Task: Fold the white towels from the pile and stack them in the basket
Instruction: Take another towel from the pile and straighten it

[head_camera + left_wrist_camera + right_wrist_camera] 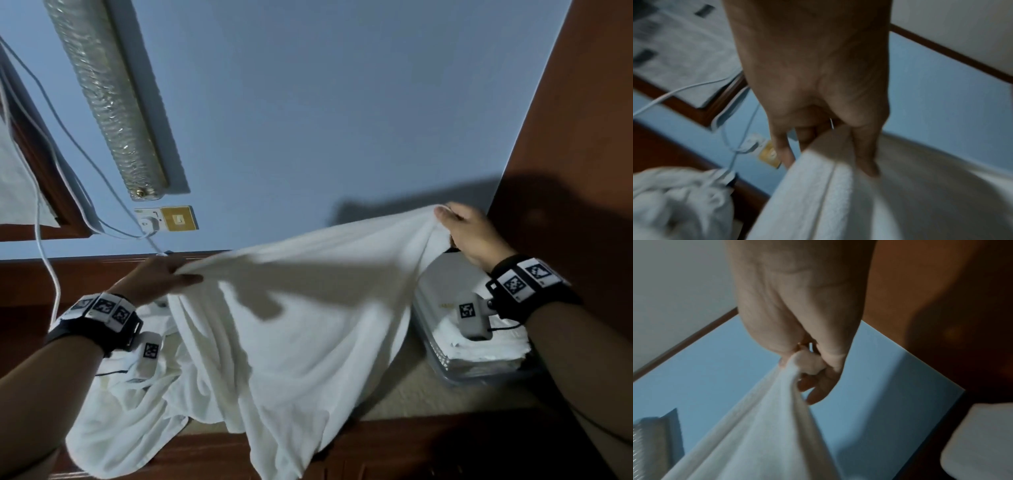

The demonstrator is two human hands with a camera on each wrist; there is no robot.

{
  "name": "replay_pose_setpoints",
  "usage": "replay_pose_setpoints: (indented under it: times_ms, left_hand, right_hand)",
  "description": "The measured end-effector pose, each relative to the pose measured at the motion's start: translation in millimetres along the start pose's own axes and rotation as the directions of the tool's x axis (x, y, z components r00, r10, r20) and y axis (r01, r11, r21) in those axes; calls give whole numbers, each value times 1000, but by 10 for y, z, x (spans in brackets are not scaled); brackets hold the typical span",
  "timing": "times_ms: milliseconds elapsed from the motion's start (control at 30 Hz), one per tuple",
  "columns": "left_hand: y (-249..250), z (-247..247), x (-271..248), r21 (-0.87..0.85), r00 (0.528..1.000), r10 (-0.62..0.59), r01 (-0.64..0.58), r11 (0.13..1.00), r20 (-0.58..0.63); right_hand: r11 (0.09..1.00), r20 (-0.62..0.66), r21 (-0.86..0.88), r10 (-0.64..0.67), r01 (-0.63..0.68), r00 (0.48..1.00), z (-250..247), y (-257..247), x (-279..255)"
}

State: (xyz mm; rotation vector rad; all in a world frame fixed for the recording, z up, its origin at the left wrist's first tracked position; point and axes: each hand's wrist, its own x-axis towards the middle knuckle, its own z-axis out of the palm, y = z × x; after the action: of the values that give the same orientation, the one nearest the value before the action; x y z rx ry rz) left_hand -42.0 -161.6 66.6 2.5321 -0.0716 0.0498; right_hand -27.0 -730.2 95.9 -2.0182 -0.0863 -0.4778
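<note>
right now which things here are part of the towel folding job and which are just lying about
Part of the job:
- white towel held spread out, gripped by the left hand and the right hand
- pile of unfolded towels
- basket holding folded towels

Just lying about:
- white cable
- wall socket
- wall lamp
</note>
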Motion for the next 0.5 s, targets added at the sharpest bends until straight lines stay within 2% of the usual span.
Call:
replay_pose_setpoints:
  times_ms: [67, 133, 200, 300, 367, 433, 467, 500]
  left_hand:
    - [-45, 63, -93, -221, 1000, -17, 22, 975, 23]
    - [61, 146, -157, -400, 1000, -11, 1, 917, -21]
    - [405, 197, -211, -434, 998, 28, -49, 900, -55]
    - [1082, 262, -273, -451, 990, 134, -144, 881, -53]
    - [1532, 246, -346, -443, 961, 275, -260, 858, -31]
    - [1847, 196, -396, -417, 922, 387, -352, 838, -2]
    - [1947, 150, -420, -402, 910, 414, -382, 833, -7]
    - [1982, 111, -423, -353, 903, 428, -409, 841, -25]
  right_hand:
    - [998, -44, -20, 58, -59, 997, 48, 139, 28]
    - [997, -17, -13, 79, -80, 997, 156, 182, 15]
    - [999, 32, 15, 40, -41, 999, 333, 92, -4]
    - [994, 146, 41, -104, 99, 984, 690, -379, -168]
    - [984, 327, 2, -171, 180, 929, 947, -806, -392]
    - [963, 489, -65, -199, 263, 849, 1170, -1100, -578]
    - [951, 527, -74, -218, 300, 821, 1239, -1178, -641]
    - [941, 522, -70, -247, 330, 816, 1256, -1241, -684]
